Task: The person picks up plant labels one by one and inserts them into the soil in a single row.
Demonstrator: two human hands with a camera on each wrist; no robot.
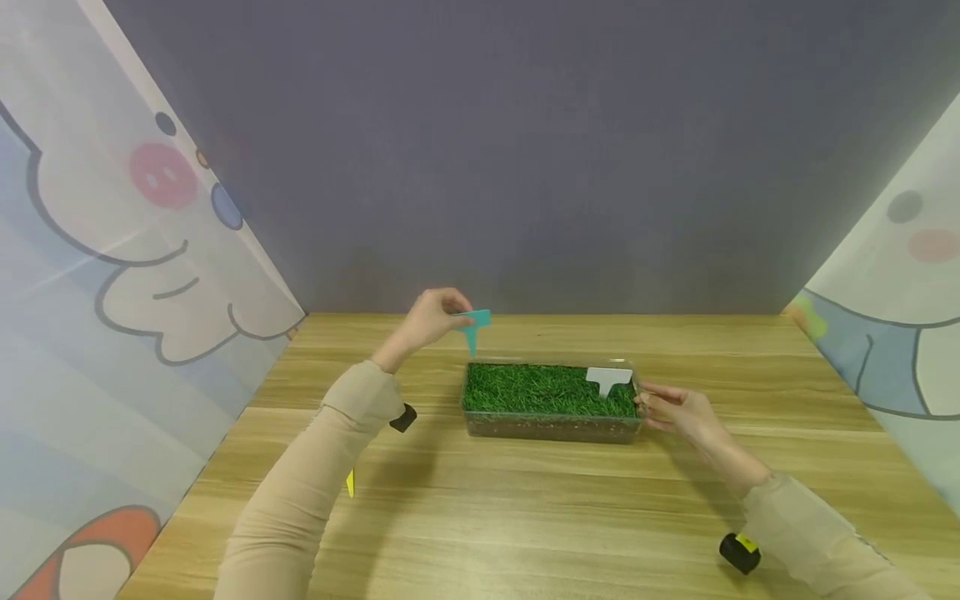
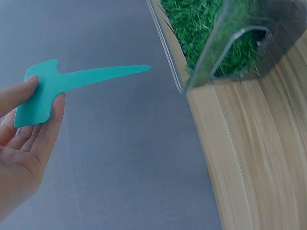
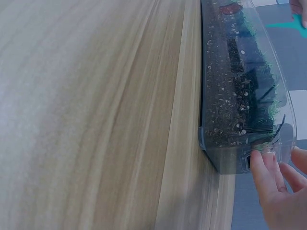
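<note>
Between thumb and fingers, my left hand (image 1: 435,318) pinches the wide head of a turquoise T-shaped plant label (image 2: 41,96). The label's pointed stem hangs downward just above the back left corner of a clear plastic planter box (image 1: 551,429), apart from it. Green grass (image 1: 532,387) fills the top of the box, with dark soil visible through its wall. A white plant label (image 1: 609,379) stands in the grass near the right end. My right hand (image 1: 686,414) grips that end of the box, its fingers at the handle cutout in the right wrist view.
Part of a yellow pointed piece (image 1: 350,483) lies on the wooden table (image 1: 540,517), mostly hidden by my left sleeve. A grey wall (image 1: 540,167) rises behind the table. Cartoon-printed panels (image 1: 97,250) stand at both sides.
</note>
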